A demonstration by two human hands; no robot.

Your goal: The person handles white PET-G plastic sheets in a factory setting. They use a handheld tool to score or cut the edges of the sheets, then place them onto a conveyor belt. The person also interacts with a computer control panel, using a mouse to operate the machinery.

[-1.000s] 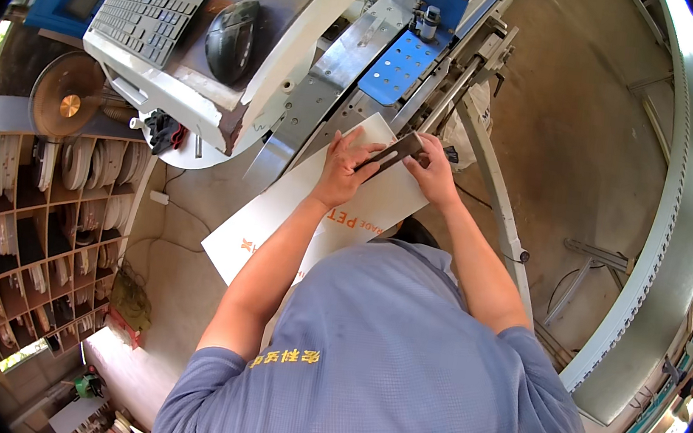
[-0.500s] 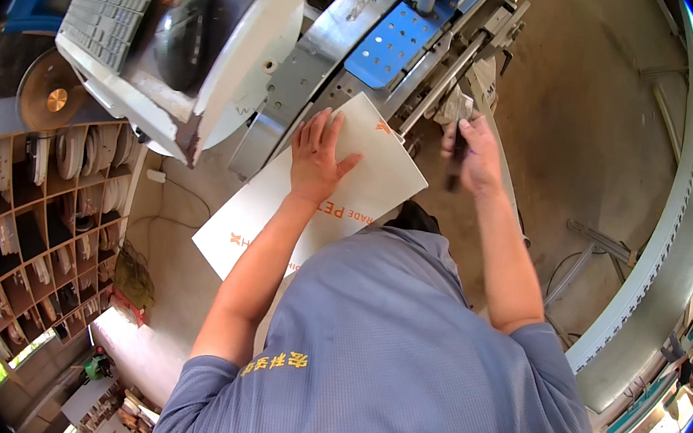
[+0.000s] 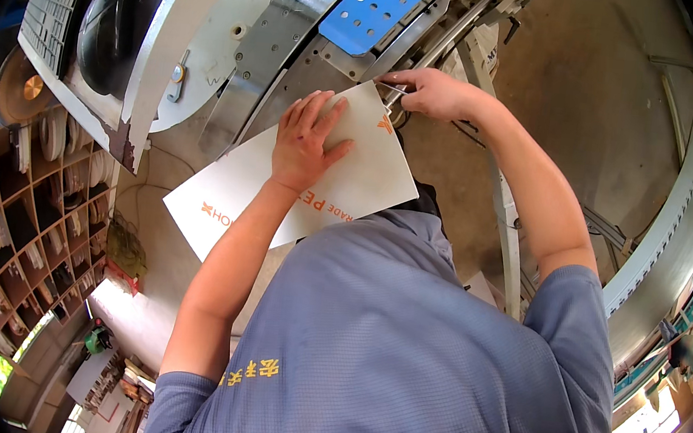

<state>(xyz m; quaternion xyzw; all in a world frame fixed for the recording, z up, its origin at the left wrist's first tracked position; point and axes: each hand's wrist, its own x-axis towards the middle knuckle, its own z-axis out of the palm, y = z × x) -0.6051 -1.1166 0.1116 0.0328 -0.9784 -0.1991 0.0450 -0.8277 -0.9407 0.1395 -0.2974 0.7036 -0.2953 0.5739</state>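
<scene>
My left hand [image 3: 304, 150] lies on a white rectangular sheet [image 3: 373, 168] with orange print, its fingers spread and the palm pressing down. The sheet rests slantwise over the metal bed of a machine [image 3: 323, 67], and its lower edge runs up to my shirt. At the sheet's top corner, my right hand [image 3: 439, 95] is closed around a small dark tool with a thin metal blade [image 3: 392, 90]. The tool's tip is close to that corner; I cannot tell whether it touches. Most of the tool is hidden by the fingers.
A blue perforated plate [image 3: 379, 6] is fixed on the machine beyond the sheet. On the left, a worn-edged console holds a keyboard [image 3: 52, 12] and a black mouse [image 3: 105, 28]. Below it stands a pigeonhole rack [image 3: 39, 216] of discs. A long curved metal machine [image 3: 674, 271] runs along the right.
My right hand has moved left with the tool, from beside the machine to the sheet's top corner. The left hand stays on the sheet. The whole view has shifted slightly.
</scene>
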